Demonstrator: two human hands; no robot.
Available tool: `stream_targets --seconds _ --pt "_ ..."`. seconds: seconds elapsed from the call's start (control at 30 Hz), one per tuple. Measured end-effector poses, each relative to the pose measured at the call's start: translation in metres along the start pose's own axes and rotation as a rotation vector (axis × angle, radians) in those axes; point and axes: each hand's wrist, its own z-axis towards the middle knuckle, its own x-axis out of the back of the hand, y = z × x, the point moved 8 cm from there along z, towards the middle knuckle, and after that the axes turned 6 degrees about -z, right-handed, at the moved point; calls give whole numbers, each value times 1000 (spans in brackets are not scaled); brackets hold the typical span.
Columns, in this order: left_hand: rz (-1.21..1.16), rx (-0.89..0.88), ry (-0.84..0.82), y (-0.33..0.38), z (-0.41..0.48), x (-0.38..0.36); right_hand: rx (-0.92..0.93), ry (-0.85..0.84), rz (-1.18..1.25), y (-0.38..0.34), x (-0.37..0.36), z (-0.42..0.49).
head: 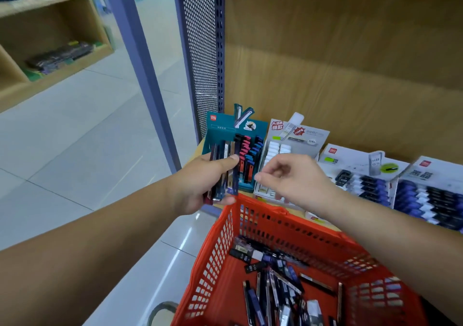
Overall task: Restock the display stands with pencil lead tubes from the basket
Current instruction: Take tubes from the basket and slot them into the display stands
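Lead tubes (226, 172): slim, stiff plastic sticks, probably light and smooth, so apt to slip from a fan. Best pinched singly at one end.
Left hand (198, 185): raised before the teal stand (220, 130), fingers (226, 201) and thumb clamping a fanned bunch.
Right hand (293, 177): alongside, loosely curled, empty.
Further tubes lie loose in the basket (260, 206).

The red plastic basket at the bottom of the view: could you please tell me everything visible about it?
The red plastic basket is rectangular and open-topped, with lattice walls of small square holes and a floor that looks solid. Its far rim lies by the front edge of the wooden shelf; whether they touch is unclear. Slim dark and white pencil lead tubes lie in a loose heap inside.
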Motion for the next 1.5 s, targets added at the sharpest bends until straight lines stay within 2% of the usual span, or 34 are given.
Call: stream_targets --seconds 0.1,0.27,0.43,0.7,0.83,0.97,1.13,1.3,1.5 --pt "-16 -85 -22 12 -5 -9 -131 -139 231 -19 -8 -19" --pt "-60 -146 35 18 -6 -13 -205 -138 448 -27 -6 -21" --pt "-148 -149 213 12 4 14 -89 -107 218 -23 5 2" --pt "-116 -64 262 -7 36 32 136 -172 276 -52 0 59" --pt "-40 -40 305 -15 59 50 167 5 185 -44 3 98" --pt "9 44 312 -22 86 68 261 180 21 -42 8 135" --pt "113 11 305 -27 114 80 347 201 -133 -51 -15 158" --pt "97 9 223 -45 126 71 348 183 -278 -40 -30 180" --pt "54 11 210 -50 132 75 469 159 -423 -36 -45 181"
